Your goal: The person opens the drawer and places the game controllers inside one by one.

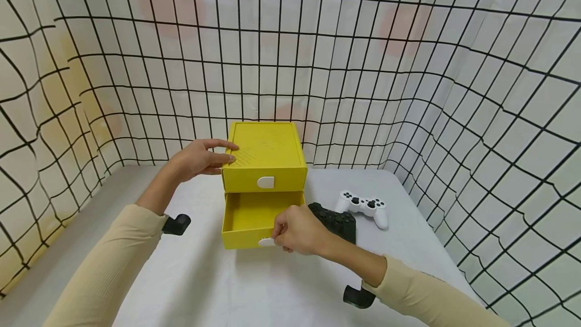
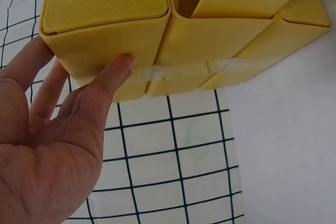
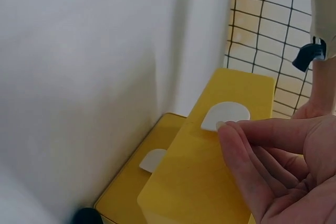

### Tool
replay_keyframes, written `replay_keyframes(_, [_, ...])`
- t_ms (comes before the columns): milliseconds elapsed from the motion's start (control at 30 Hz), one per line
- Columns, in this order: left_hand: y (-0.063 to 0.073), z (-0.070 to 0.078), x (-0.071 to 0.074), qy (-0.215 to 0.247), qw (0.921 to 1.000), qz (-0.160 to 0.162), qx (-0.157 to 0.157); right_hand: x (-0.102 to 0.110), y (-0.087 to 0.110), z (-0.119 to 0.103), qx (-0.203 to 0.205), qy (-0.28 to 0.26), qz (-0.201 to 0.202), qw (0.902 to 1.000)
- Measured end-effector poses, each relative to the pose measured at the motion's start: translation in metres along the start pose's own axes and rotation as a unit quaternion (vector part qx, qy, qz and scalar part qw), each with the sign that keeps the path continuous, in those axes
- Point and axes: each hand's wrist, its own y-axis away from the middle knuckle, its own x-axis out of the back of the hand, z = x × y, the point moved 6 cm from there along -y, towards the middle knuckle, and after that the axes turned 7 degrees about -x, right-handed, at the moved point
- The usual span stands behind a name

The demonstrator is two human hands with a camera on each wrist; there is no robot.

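Note:
A yellow box with three stacked drawers (image 1: 268,145) stands on the white table, its middle drawer (image 1: 245,238) pulled out toward me. My right hand (image 1: 299,231) pinches the white tab (image 3: 226,114) on that drawer's front between thumb and fingertips. The top drawer is closed, with its own white tab (image 1: 266,182) in front; the lowest drawer's tab (image 3: 153,160) shows in the right wrist view. With fairly straight fingers, my left hand (image 1: 199,158) rests on the box's upper left edge, some fingertips on top and one against the side (image 2: 105,45).
Right of the box lie a black game controller (image 1: 336,221), partly behind my right hand, and a white game controller (image 1: 363,206). Black netting (image 1: 281,74) over white cloth encloses the table (image 1: 190,286) at the back and sides.

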Motion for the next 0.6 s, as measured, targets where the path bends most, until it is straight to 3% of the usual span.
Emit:
replay_keyframes(200, [0.000, 0.000, 0.000, 0.007, 1.0000, 0.001, 0.004, 0.001, 0.001, 0.000, -0.004, 0.001, -0.017, 0.9999])
replay_keyframes(600, [0.000, 0.000, 0.000, 0.014, 0.9999, -0.001, 0.002, 0.019, 0.000, 0.001, -0.049, 0.034, -0.101, 0.9930])
